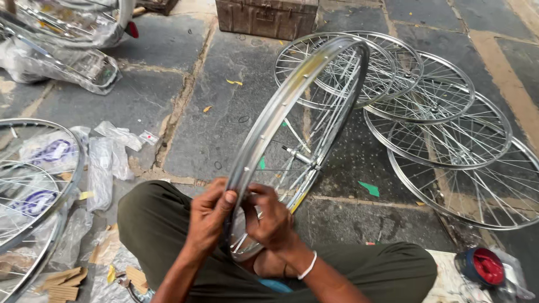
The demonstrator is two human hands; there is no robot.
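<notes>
Wheel (297, 134) stands upright on edge on the stone floor (168, 101), its lower rim resting between the seated person's knees, hub (297, 155) and spokes exposed.

Left hand (209, 216): grip clenched on the near rim from the left, thumb pressed over the rim edge. Right hand (272, 219): grip closed on the same stretch of rim from the right, fingertips pinching at the inner side, apparently at a spoke end; the exact contact is hidden. Both hands touch the rim, just beside each other.

Risks, as judged: the wheel is held only at its bottom, so a slackened grip could let the top swing over toward the stack of wheels (438, 123) lying flat near the floor's right edge. Fingers working among the spokes could be nipped if the rim turns. Plastic wrappings (106, 163) and cardboard scraps (64, 283) at the left could snag the rim.
</notes>
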